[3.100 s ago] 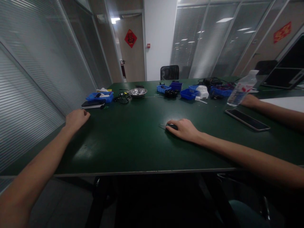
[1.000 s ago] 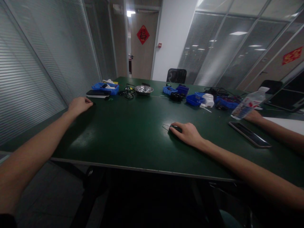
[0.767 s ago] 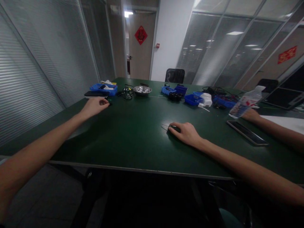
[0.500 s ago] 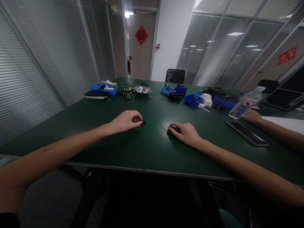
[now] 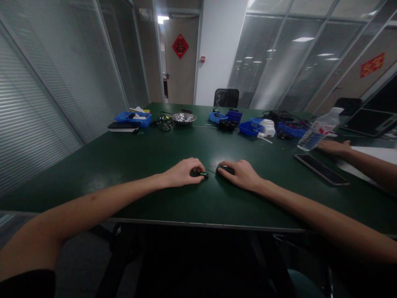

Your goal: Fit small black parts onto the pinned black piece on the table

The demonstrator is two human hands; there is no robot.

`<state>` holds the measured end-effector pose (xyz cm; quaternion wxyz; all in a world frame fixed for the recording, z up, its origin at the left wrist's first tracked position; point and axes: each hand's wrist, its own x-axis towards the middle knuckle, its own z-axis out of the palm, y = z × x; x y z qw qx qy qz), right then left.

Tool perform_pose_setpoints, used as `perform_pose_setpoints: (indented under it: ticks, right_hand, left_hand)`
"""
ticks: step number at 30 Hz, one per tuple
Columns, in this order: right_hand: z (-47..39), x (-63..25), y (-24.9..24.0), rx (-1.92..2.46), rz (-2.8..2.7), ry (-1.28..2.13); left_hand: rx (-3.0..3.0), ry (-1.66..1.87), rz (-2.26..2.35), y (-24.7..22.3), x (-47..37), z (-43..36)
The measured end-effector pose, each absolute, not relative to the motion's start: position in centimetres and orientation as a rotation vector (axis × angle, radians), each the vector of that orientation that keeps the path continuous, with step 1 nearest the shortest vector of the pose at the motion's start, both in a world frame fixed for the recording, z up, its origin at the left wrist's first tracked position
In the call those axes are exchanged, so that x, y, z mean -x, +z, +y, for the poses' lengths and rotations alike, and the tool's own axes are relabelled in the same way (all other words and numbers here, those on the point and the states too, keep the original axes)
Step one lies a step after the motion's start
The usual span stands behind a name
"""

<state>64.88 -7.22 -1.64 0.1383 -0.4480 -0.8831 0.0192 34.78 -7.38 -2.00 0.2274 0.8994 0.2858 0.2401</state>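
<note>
My left hand (image 5: pixel 187 172) is closed on a small dark piece (image 5: pixel 204 174) with a greenish patch, held at the fingertips low over the green table (image 5: pixel 173 203). Just to its right, my right hand (image 5: pixel 243 174) is wrapped round a dark tool handle (image 5: pixel 227 169). Two thin metal prongs (image 5: pixel 212 168) reach from that handle toward the small piece. Whether the prongs touch it, I cannot tell.
On the right lie a phone (image 5: pixel 321 169) and a tilted clear bottle (image 5: pixel 319 130), with another person's hand (image 5: pixel 333 147) beside it. A metal bowl (image 5: pixel 184 119), blue bins (image 5: pixel 250 128) and cables (image 5: pixel 163 123) stand farther back.
My left hand has moved right and nearer to me, bringing the small piece close to the prongs. My right hand has hardly moved. The other person's hand has shifted by the bottle.
</note>
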Motion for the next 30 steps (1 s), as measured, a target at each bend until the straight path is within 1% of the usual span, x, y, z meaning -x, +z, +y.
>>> perform_pose_setpoints:
  ticks: [5,12,20,30]
  right_hand:
    - [-7.7,-64.9,-1.5,1.095,-2.618,0.119]
    - [-8.3,-65.0,-1.0,0.967,-2.671,0.215]
    - [-8.4,-64.9,-0.7,0.938,-2.694,0.256]
    - [-8.1,-65.2,-1.2,0.888,-2.667,0.224]
  left_hand:
    - [-2.493,0.64,0.801,-1.7,-34.7,-7.4]
    - [-2.519,0.611,0.776,-1.5,-34.6,-7.5]
    - [-2.53,0.6,0.764,-1.5,-34.4,-7.5]
    - [-2.537,0.593,0.769,-1.7,-34.4,-7.4]
